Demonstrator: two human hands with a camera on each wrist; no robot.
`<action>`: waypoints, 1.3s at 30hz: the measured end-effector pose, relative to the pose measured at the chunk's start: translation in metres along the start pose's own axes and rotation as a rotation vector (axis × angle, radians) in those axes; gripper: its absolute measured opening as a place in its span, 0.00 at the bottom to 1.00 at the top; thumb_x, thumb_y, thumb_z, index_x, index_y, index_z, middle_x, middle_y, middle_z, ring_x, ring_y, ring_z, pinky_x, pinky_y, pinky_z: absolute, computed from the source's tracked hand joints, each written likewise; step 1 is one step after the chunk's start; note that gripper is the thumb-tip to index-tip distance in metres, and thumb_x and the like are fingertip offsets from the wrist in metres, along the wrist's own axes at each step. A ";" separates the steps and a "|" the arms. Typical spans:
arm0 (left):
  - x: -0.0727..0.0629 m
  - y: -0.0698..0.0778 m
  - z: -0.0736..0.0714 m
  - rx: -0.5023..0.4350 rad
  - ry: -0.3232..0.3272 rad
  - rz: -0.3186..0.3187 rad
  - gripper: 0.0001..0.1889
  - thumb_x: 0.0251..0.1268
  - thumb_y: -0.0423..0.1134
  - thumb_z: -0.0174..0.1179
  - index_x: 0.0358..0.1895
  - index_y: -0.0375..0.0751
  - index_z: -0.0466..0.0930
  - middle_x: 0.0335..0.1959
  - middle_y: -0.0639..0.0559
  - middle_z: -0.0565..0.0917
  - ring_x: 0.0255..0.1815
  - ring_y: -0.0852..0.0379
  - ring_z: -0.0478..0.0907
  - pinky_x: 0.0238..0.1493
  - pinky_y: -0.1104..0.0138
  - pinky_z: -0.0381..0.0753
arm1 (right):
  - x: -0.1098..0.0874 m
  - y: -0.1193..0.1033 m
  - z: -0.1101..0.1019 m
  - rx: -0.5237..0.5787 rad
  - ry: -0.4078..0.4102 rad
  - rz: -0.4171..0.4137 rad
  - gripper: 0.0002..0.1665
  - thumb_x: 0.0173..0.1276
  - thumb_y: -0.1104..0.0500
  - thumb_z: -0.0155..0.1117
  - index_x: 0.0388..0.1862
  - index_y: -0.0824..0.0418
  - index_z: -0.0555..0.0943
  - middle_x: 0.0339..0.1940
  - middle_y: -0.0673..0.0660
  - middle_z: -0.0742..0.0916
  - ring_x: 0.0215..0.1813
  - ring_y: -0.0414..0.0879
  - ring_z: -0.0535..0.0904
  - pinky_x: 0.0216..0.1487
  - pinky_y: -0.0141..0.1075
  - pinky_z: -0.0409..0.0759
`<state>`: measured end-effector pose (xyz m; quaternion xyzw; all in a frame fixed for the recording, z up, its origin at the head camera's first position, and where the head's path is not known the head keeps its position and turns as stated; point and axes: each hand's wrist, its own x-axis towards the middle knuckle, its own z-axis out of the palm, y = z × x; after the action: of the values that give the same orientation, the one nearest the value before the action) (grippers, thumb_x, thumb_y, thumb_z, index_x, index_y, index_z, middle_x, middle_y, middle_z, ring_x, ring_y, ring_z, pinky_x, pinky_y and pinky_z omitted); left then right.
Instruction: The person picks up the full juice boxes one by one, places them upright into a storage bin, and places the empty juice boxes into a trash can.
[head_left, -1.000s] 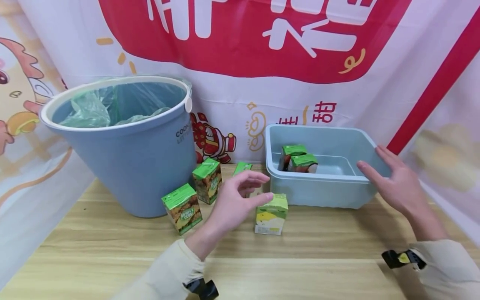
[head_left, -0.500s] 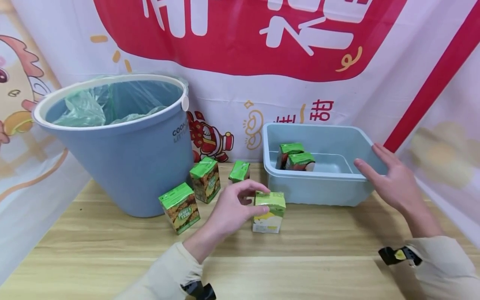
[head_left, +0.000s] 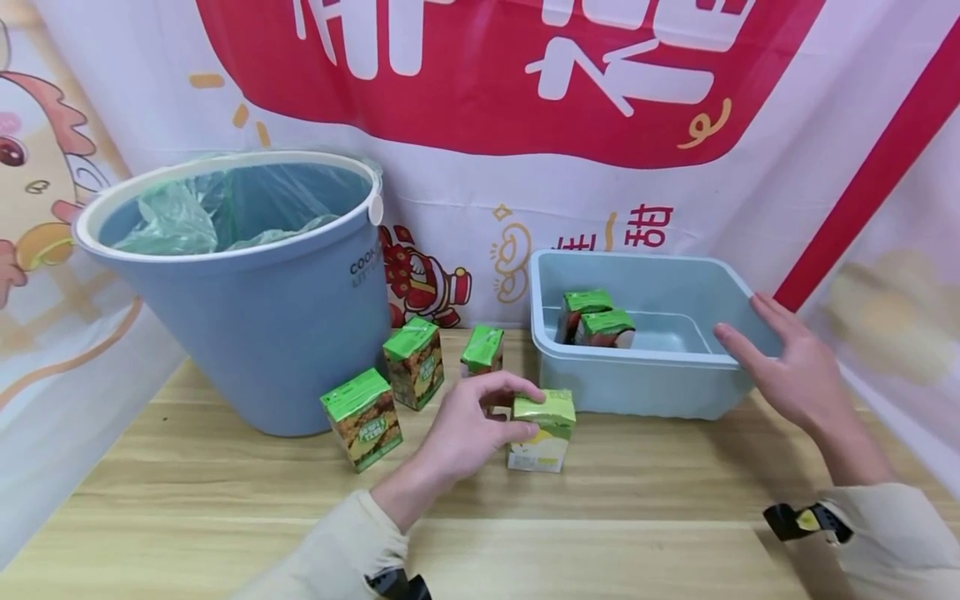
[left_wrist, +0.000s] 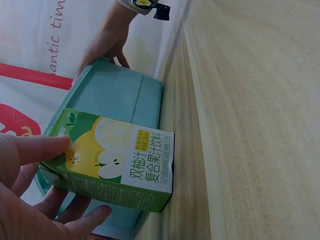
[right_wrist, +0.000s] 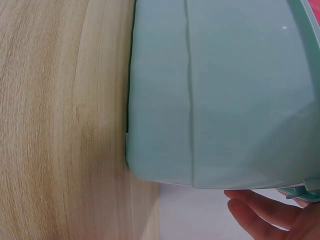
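My left hand [head_left: 468,425] grips the top of a yellow-green juice box [head_left: 542,450], thumb on its front. The box is upright on the table. Close up in the left wrist view, the juice box [left_wrist: 112,160] shows fruit pictures and printed text; some fingers pass behind it. At the right end of a pale blue plastic bin [head_left: 645,379], my right hand [head_left: 795,367] rests on the rim, thumb and fingers spread. Below the rim in the right wrist view, several fingers [right_wrist: 260,212] hang beside the bin's end wall. Inside the bin stand two green-topped drink boxes [head_left: 607,325].
A blue bucket [head_left: 255,333] lined with a green plastic bag [head_left: 180,217] stands at the left. Near it are two brown-and-green drink boxes [head_left: 365,425], and another green-topped box [head_left: 482,350] stands behind my left hand. Printed cloth [head_left: 465,200] hangs behind the wooden table [head_left: 600,542].
My left hand has come down from above the yellow-green juice box and taken hold of its top. My right hand stays on the bin, and the boxes keep their places.
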<state>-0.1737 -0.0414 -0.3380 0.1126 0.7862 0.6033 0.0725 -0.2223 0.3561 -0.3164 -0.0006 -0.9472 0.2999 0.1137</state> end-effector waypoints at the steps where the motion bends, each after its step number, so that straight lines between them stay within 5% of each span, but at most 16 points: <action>1: 0.000 0.000 0.000 0.007 0.004 0.001 0.19 0.57 0.29 0.76 0.49 0.55 0.90 0.56 0.53 0.89 0.54 0.51 0.85 0.55 0.62 0.85 | 0.000 0.000 0.000 -0.001 0.001 0.002 0.52 0.79 0.31 0.52 0.90 0.52 0.47 0.91 0.65 0.51 0.87 0.76 0.46 0.70 0.84 0.54; 20: -0.001 -0.001 0.010 0.051 0.073 0.068 0.18 0.57 0.31 0.77 0.48 0.57 0.91 0.52 0.57 0.89 0.54 0.56 0.83 0.66 0.46 0.78 | -0.002 -0.001 -0.001 -0.008 -0.001 0.005 0.52 0.79 0.32 0.52 0.90 0.54 0.46 0.90 0.66 0.51 0.87 0.76 0.45 0.69 0.84 0.56; 30: -0.003 0.003 0.008 0.039 0.122 0.115 0.17 0.57 0.32 0.78 0.47 0.57 0.92 0.49 0.58 0.90 0.50 0.58 0.83 0.59 0.55 0.81 | 0.000 0.000 0.000 0.003 0.021 -0.015 0.52 0.79 0.33 0.53 0.89 0.55 0.49 0.90 0.65 0.53 0.87 0.74 0.47 0.74 0.81 0.52; 39: -0.005 0.029 -0.002 0.007 0.165 0.149 0.15 0.58 0.36 0.78 0.48 0.57 0.92 0.45 0.56 0.89 0.43 0.56 0.82 0.49 0.61 0.80 | -0.001 0.000 0.000 0.007 0.018 -0.012 0.52 0.79 0.33 0.54 0.89 0.55 0.49 0.90 0.65 0.53 0.87 0.74 0.46 0.73 0.82 0.52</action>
<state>-0.1663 -0.0374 -0.3093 0.1209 0.7811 0.6114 -0.0379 -0.2218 0.3555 -0.3167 0.0031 -0.9450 0.3026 0.1238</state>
